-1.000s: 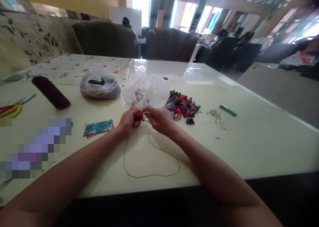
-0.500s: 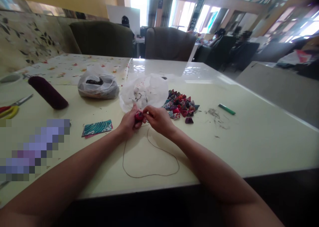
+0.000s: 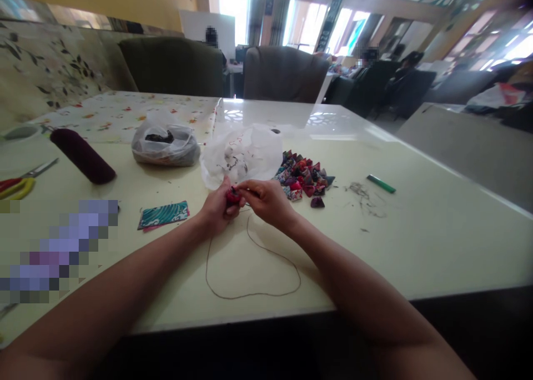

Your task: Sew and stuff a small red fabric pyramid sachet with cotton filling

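My left hand (image 3: pixel 217 209) is closed around a small, stuffed-looking red fabric piece (image 3: pixel 233 196), its thumb along the upper side. At the right edge of that piece, the fingertips of my right hand (image 3: pixel 266 199) are pinched together; what lies between them is too small to make out. A long thin brown thread (image 3: pixel 252 295) loops over the table below both hands and runs up to them. Just beyond the hands lies a pile of small patterned fabric pieces (image 3: pixel 306 174), with one dark piece (image 3: pixel 317 202) apart from it. Fabric rectangles (image 3: pixel 164 215) lie left of my left hand.
A thin white plastic bag (image 3: pixel 245 152) with white stuffing lies behind my hands, a filled bag (image 3: pixel 165 146) left of it. Further left are a dark maroon cylinder (image 3: pixel 83 156) and scissors (image 3: pixel 25 181). Thread scraps (image 3: pixel 364 198) and a green object (image 3: pixel 381 183) lie right.
My right hand's fingertips have shifted slightly at the red fabric piece, which my left hand still holds. The whole view has moved a little; the thread loop lies the same.
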`<control>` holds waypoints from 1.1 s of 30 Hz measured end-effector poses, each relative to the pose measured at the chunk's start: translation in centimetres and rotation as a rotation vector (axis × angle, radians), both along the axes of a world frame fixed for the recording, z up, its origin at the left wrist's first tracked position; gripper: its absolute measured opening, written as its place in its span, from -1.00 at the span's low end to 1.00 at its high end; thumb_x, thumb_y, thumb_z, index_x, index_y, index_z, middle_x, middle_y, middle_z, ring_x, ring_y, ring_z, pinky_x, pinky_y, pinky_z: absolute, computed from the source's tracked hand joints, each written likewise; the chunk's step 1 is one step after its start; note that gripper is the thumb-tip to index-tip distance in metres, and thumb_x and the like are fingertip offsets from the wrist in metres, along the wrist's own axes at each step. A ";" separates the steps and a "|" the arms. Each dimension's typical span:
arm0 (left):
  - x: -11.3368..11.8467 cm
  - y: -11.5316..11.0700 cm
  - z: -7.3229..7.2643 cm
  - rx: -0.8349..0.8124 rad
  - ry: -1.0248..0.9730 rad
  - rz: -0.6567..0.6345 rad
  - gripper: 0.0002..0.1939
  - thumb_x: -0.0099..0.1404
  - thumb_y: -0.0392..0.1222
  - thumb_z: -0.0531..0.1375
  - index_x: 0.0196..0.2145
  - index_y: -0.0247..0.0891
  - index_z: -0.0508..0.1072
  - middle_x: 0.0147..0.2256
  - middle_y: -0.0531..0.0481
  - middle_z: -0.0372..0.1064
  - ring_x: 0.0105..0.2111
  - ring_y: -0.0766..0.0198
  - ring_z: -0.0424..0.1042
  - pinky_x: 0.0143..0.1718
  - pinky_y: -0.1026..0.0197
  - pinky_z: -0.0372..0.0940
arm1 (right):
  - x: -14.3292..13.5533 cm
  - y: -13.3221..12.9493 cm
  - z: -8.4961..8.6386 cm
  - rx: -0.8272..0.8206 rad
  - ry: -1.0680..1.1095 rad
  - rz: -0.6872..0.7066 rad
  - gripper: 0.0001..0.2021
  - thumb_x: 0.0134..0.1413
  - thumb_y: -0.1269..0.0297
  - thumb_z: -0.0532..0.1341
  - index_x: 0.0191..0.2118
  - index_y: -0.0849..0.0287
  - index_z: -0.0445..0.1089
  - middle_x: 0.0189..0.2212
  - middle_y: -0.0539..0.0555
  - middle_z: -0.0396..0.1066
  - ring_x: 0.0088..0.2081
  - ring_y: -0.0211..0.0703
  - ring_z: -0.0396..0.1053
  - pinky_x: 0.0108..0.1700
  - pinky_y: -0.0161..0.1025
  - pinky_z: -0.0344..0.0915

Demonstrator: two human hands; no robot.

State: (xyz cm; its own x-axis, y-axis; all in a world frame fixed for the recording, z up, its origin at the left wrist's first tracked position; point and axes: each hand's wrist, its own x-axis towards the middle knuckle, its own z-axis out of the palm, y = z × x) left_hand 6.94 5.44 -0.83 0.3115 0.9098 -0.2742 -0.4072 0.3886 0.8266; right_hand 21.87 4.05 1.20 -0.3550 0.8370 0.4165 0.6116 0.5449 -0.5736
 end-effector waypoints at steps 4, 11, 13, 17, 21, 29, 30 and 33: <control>-0.1 0.0 0.0 -0.026 -0.009 0.027 -0.40 0.46 0.23 -0.04 -0.56 -0.27 0.26 -0.73 0.10 0.14 -0.83 0.50 -0.04 -0.79 0.39 -0.19 | 0.0 -0.1 -0.1 0.009 -0.048 0.022 -0.71 0.24 0.36 0.17 -0.02 0.12 0.57 -0.28 0.05 0.61 -0.29 -0.19 0.51 -0.24 -0.35 0.28; -0.3 0.3 -0.4 0.030 0.001 0.042 -0.41 0.37 0.31 0.07 -0.54 -0.27 0.30 -0.75 0.16 0.04 -0.83 0.48 -0.05 -0.79 0.39 -0.21 | -0.2 -0.3 0.5 -0.006 -0.303 0.077 -0.72 0.25 0.39 0.12 -0.06 0.09 0.55 -0.23 0.09 0.59 -0.29 -0.16 0.47 -0.31 -0.33 0.16; -0.4 0.3 -0.6 0.098 0.072 0.086 -0.43 0.35 0.31 0.11 -0.51 -0.29 0.36 -0.73 0.14 0.09 -0.82 0.47 -0.01 -0.79 0.39 -0.19 | -0.4 -0.6 1.1 -0.029 -0.437 0.092 -0.73 0.21 0.44 0.11 -0.14 0.13 0.55 -0.27 0.11 0.58 -0.35 -0.16 0.43 -0.38 -0.31 0.05; -0.3 0.0 -0.8 0.196 0.158 0.106 -0.42 0.34 0.30 0.12 -0.50 -0.30 0.40 -0.71 0.10 0.14 -0.79 0.47 0.02 -0.77 0.40 -0.18 | -0.5 -1.2 1.9 -0.044 -0.599 0.087 -0.72 0.15 0.50 0.10 -0.17 0.14 0.53 -0.31 0.12 0.57 -0.40 -0.18 0.38 -0.42 -0.24 -0.14; -0.2 0.0 -0.8 0.230 0.112 0.106 -0.44 0.34 0.30 0.11 -0.45 -0.29 0.41 -0.72 0.15 0.08 -0.78 0.47 -0.01 -0.75 0.40 -0.15 | -0.4 -1.0 1.6 -0.009 -0.576 0.009 -0.70 0.17 0.50 0.09 -0.12 0.10 0.51 -0.29 0.11 0.57 -0.37 -0.15 0.40 -0.42 -0.24 -0.13; -0.6 0.6 -0.6 0.195 0.124 0.163 -0.47 0.44 0.21 0.01 -0.48 -0.27 0.33 -0.69 0.08 0.23 -0.82 0.49 -0.03 -0.78 0.39 -0.18 | -0.1 -0.3 0.6 0.018 -0.249 0.045 -0.67 0.34 0.33 0.07 0.09 0.04 0.49 -0.18 0.06 0.60 -0.27 -0.18 0.48 -0.29 -0.32 0.16; -0.7 0.6 -0.6 0.206 0.131 0.144 -0.47 0.44 0.22 0.01 -0.48 -0.27 0.32 -0.68 0.05 0.26 -0.82 0.49 -0.03 -0.78 0.39 -0.18 | 0.0 -0.2 0.6 0.033 -0.281 0.038 -0.64 0.33 0.35 0.07 0.12 0.03 0.48 -0.19 0.06 0.60 -0.29 -0.18 0.48 -0.30 -0.31 0.15; -0.7 0.6 -0.7 0.228 0.161 0.089 -0.44 0.42 0.26 0.01 -0.50 -0.26 0.30 -0.69 0.03 0.27 -0.82 0.49 -0.04 -0.78 0.39 -0.20 | 0.4 0.0 0.7 0.084 -0.439 0.037 -0.60 0.27 0.40 0.08 0.14 0.00 0.44 -0.20 0.05 0.60 -0.32 -0.18 0.46 -0.36 -0.30 0.06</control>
State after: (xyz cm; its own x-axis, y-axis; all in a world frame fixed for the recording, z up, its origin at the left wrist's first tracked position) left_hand 6.20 6.08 -1.52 0.1968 0.9755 -0.0986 -0.2873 0.1536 0.9454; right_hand 22.25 4.04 1.90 -0.5427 0.7898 0.2857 0.7664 0.6049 -0.2162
